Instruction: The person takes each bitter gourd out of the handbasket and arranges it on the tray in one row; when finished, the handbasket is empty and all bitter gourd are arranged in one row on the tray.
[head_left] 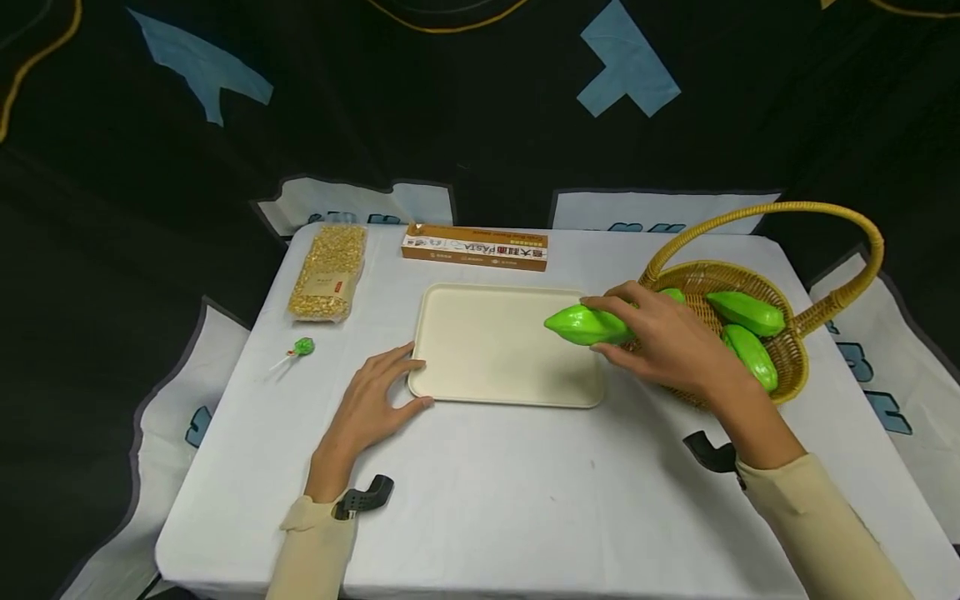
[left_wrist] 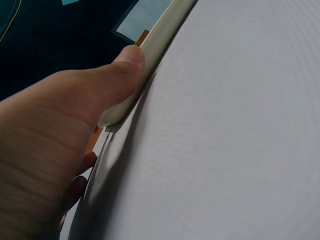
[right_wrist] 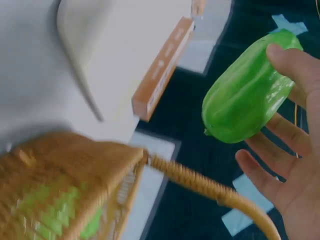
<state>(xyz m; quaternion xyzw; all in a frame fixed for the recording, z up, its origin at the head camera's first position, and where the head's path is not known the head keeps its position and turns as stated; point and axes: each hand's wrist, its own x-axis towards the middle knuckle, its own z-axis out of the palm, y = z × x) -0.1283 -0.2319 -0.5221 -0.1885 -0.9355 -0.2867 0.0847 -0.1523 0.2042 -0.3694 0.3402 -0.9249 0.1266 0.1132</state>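
From the head view, the right hand holds a green fruit with its fingers curled round it, up over the right edge of the tray, just beside the basket. More green fruits lie in the basket. The left hand lies flat on the table, fingers out, touching the tray's left corner. A pasta box, a bag of corn and a lollipop sit farther back. From the left wrist, the thumb presses on the tray rim. From the right wrist, the fingers wrap loosely round the fruit, above the basket handle.
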